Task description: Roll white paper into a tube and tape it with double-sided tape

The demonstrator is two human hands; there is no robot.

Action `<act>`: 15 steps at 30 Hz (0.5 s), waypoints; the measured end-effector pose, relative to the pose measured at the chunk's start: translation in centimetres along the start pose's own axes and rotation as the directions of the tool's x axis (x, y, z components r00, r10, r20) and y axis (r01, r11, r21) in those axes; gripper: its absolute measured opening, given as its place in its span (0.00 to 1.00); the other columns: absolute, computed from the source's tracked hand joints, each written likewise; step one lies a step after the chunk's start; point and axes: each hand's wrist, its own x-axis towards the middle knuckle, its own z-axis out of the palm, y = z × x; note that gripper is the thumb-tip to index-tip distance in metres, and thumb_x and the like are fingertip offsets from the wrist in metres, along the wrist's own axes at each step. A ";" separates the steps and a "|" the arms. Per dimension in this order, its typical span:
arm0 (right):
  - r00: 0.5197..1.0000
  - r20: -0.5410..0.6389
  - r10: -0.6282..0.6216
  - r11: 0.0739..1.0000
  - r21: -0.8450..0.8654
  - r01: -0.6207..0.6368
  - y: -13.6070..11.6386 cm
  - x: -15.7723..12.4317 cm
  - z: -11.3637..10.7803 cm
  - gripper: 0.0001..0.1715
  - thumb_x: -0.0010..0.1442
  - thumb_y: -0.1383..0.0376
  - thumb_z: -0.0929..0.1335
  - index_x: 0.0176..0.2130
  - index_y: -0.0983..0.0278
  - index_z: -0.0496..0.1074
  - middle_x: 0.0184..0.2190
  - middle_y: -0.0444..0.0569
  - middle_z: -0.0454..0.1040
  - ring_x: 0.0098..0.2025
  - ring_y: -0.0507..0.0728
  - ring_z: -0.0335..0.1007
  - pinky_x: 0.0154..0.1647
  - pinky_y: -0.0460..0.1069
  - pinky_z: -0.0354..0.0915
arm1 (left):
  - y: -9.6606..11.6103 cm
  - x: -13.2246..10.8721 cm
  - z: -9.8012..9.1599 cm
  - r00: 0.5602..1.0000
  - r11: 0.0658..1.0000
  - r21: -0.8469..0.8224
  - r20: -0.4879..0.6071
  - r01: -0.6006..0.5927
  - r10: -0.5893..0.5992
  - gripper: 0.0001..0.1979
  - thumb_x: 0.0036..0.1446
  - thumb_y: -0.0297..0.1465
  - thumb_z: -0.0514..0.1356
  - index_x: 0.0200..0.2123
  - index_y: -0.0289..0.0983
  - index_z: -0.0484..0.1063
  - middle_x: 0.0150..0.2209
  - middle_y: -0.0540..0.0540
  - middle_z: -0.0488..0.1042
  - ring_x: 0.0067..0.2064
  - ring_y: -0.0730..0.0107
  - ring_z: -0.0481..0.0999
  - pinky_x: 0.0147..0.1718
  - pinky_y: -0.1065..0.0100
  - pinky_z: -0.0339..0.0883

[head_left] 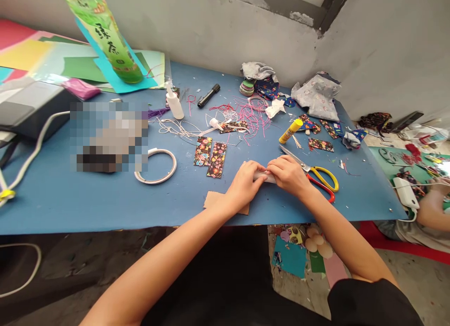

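Observation:
My left hand [246, 183] and my right hand [288, 172] meet near the table's front edge. Both have fingers closed on a small pale rolled piece [270, 178], mostly covered by the fingers; its material is unclear. Just right of my right hand lie open scissors [307, 167] with red and yellow handles. A brown cardboard piece [212, 199] sits partly under my left wrist. Beyond my left hand are two dark floral fabric strips [217, 159]. Behind my right hand stands a yellow glue stick [291, 131].
A white ring-shaped roll [173, 166] lies left on the blue table [105, 204]. Behind are a white squeeze bottle [175, 105], black marker [208, 95], tangled pink cords [251, 115] and bunched fabric [316, 95]. A green tea bottle [112, 49] stands back left; another person's arm [434, 216] shows right.

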 end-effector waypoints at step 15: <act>0.895 0.440 0.075 0.875 0.402 -0.271 1.8 1.7 -1.2 0.09 0.61 0.71 0.59 0.30 0.63 0.65 0.28 0.48 0.69 0.32 0.54 0.62 0.34 0.47 0.57 | 0.1 0.0 0.3 1.000 0.999 0.031 -0.021 0.007 -0.007 0.05 0.56 0.23 0.58 0.36 0.37 0.69 0.43 0.44 0.71 0.50 0.61 0.68 0.54 0.57 0.61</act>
